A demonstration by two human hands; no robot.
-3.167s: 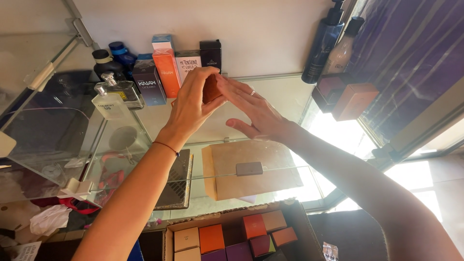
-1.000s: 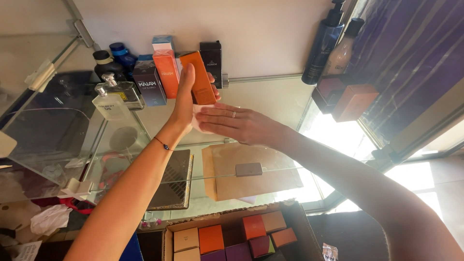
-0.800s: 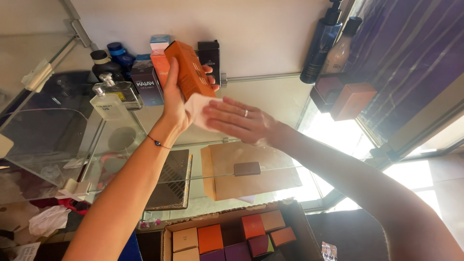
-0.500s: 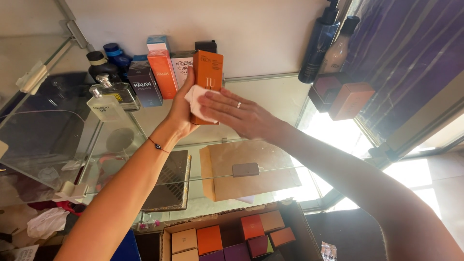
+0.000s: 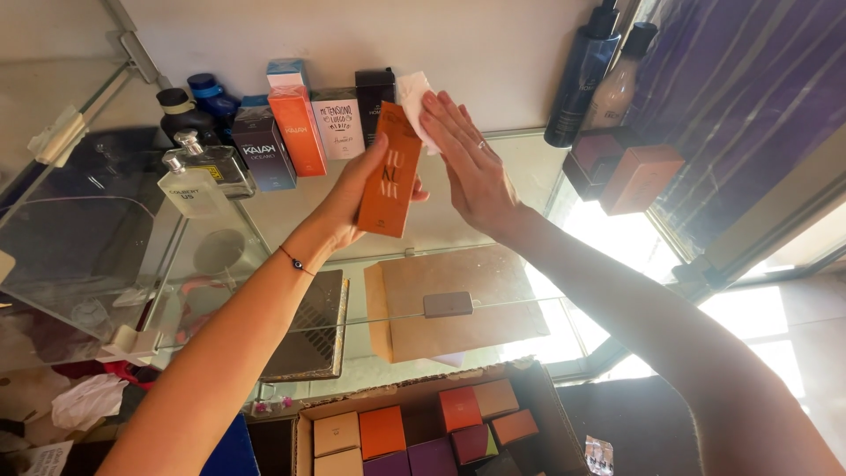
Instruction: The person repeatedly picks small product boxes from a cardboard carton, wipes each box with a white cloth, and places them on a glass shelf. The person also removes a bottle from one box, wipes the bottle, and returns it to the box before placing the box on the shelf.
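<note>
Left hand [image 5: 352,207] is wrapped around the lower half of a tall orange perfume box [image 5: 390,170], thumb on the front, fingers behind, holding it upright near the middle of the frame above the glass shelf [image 5: 520,167]. Right hand [image 5: 471,163] sits just to the right of it, flat and open with fingers stretched out, pressing a small white cloth [image 5: 414,97] against the top right edge of the box, so it's touching rather than gripping.

Over at the upper left there are a couple of clear glass perfume bottles [image 5: 198,176] and dark capped ones, then a row of boxes along the wall: dark blue, orange [image 5: 298,132], white, black. Upper right has a tall dark pump bottle [image 5: 582,75]. Below the shelf a tan paper package [image 5: 449,300] lies flat, and at the bottom middle a cardboard carton [image 5: 423,432] holds small coloured boxes.
</note>
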